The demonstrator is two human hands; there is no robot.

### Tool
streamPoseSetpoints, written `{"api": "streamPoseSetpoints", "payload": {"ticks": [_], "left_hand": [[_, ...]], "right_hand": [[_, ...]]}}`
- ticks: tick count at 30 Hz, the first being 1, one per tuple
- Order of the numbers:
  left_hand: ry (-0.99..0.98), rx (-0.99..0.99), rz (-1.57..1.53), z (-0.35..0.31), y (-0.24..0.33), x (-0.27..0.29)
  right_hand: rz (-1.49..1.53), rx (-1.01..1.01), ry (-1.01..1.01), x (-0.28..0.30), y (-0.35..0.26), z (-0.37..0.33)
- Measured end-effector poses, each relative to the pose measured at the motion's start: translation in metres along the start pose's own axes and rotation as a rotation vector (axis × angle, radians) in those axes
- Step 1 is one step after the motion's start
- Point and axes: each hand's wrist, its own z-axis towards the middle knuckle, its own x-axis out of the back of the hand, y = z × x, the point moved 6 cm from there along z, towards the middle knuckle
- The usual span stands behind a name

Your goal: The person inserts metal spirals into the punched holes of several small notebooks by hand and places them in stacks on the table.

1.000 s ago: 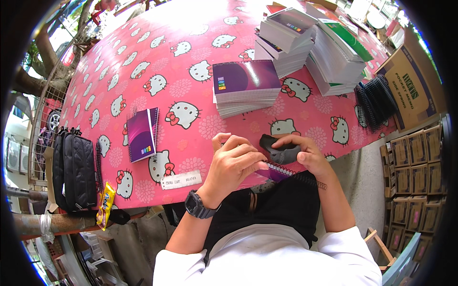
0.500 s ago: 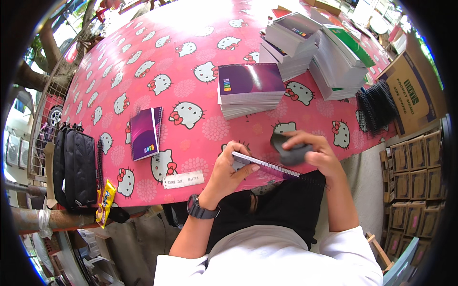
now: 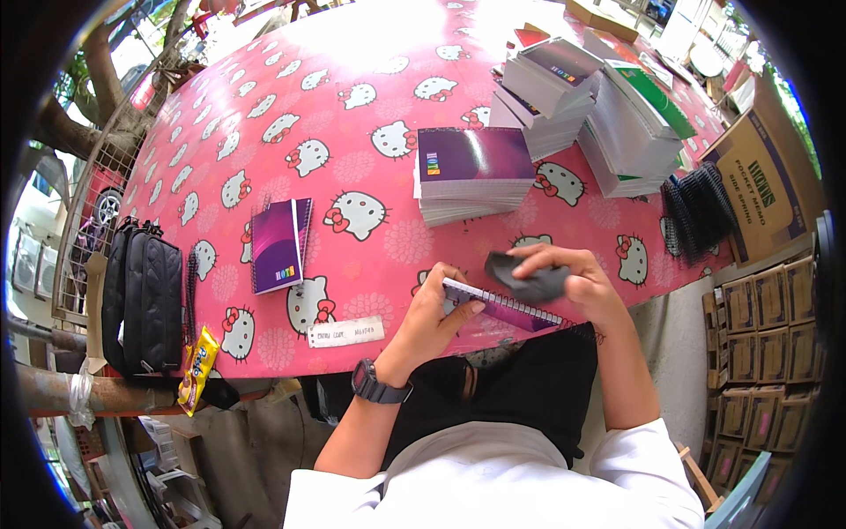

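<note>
Gripping the notebook point(image 3: 509, 310) at its left end with the left hand point(image 3: 432, 304), between thumb and curled fingers. Holding it at the near edge of the pink table point(image 3: 352, 273), in front of the lap, slanted down toward the right, with spiral and purple cover showing. Clasping a black pad point(image 3: 529, 280) in the right hand point(image 3: 577, 278), from above, just beside the spiral; cannot tell whether touching it. Slightly blurred at the right hand. Showing a dark coil point(image 3: 580, 330) past the notebook's right end, near the right wrist. Wearing a black watch point(image 3: 379, 383) on the left wrist.

Facing, beyond the hands, a stack point(image 3: 476, 189) of purple notebooks. Having a pale strip point(image 3: 346, 332) near the table edge, left of the hands, and farther off a loose purple pair point(image 3: 278, 247), lying flat. Backed at the far right by taller piles point(image 3: 564, 97), partly green-covered. Flanked on the right by a bundle of black coils point(image 3: 701, 212) and an open carton point(image 3: 762, 189), with brown boxes point(image 3: 767, 353) stacked below. Bounded on the left by a black bag point(image 3: 145, 300), a yellow packet point(image 3: 198, 370) and a wire fence point(image 3: 107, 176).
</note>
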Motion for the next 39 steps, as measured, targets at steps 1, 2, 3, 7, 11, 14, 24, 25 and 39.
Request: {"api": "streamPoseSetpoints", "payload": {"ticks": [1,2,3,7,11,14,24,25,39], "left_hand": [[0.019,-0.063,0.05,-0.001,0.002,0.001],[0.008,-0.039,0.044,0.001,0.001,0.002],[-0.003,-0.015,0.039,0.0,0.0,0.001],[-0.036,-0.047,0.055,0.0,0.006,-0.001],[-0.011,0.024,0.043,-0.002,0.004,0.0],[-0.015,0.029,0.025,-0.002,-0.002,0.0],[0.026,0.062,0.103,0.0,0.016,0.0],[0.048,0.078,0.13,0.001,0.021,0.0],[0.213,-0.25,0.141,-0.012,0.081,0.008]], "right_hand": [[0.001,0.062,-0.053,-0.006,-0.005,0.003],[-0.007,0.13,-0.09,-0.009,-0.013,0.005],[-0.234,-0.012,-0.039,-0.006,-0.001,0.009],[0.202,0.165,-0.023,-0.004,-0.014,0.012],[-0.247,-0.197,-0.017,-0.006,-0.001,0.024],[0.236,0.078,-0.089,-0.013,-0.015,0.02],[-1.18,0.106,0.346,0.047,-0.002,-0.031],[-1.304,0.119,0.331,0.048,-0.008,-0.036],[-0.295,0.373,0.227,-0.044,-0.076,-0.001]]}}
